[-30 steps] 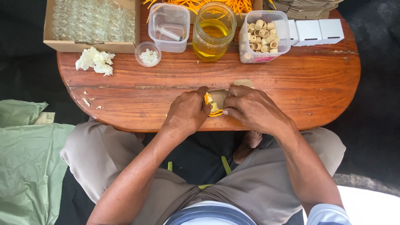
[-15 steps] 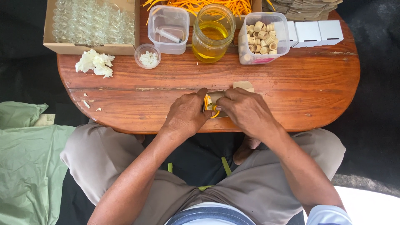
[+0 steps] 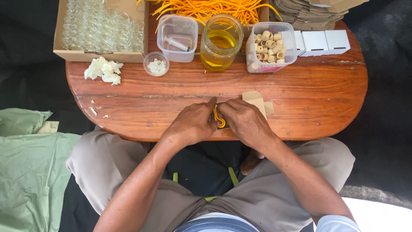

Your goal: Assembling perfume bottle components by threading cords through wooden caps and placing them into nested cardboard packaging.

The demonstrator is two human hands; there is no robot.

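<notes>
At the far left of the wooden table (image 3: 300, 107), a cardboard box (image 3: 101, 55) filled with small clear glass vials is seen, and just in front of it lies a loose heap of white tufts (image 3: 103, 71) beside a small round cup (image 3: 156, 63) with a few more of them. Next along the back edge stand a clear tub holding a syringe (image 3: 177, 43), a jar of yellow liquid (image 3: 219, 41) and a tub of pale ring-shaped caps (image 3: 269, 45); orange strands (image 3: 210, 8) are piled behind these.

At the near edge, in the middle, the left hand (image 3: 193, 124) and the right hand (image 3: 244, 122) are brought together, and a curl of orange strand (image 3: 219, 118) is pinched between their fingertips. Both hands are closed on it, though it cannot be told whether something more is hidden under the fingers. Just beside the right hand lie flat tan card pieces (image 3: 257, 102).

To the right, three small white boxes (image 3: 317, 42) are lined up, with a stack of flat tan card behind them.

The work is judged to be at an early stage of one piece: the strand is only being shaped, and nothing finished is seen beside the hands.
</notes>
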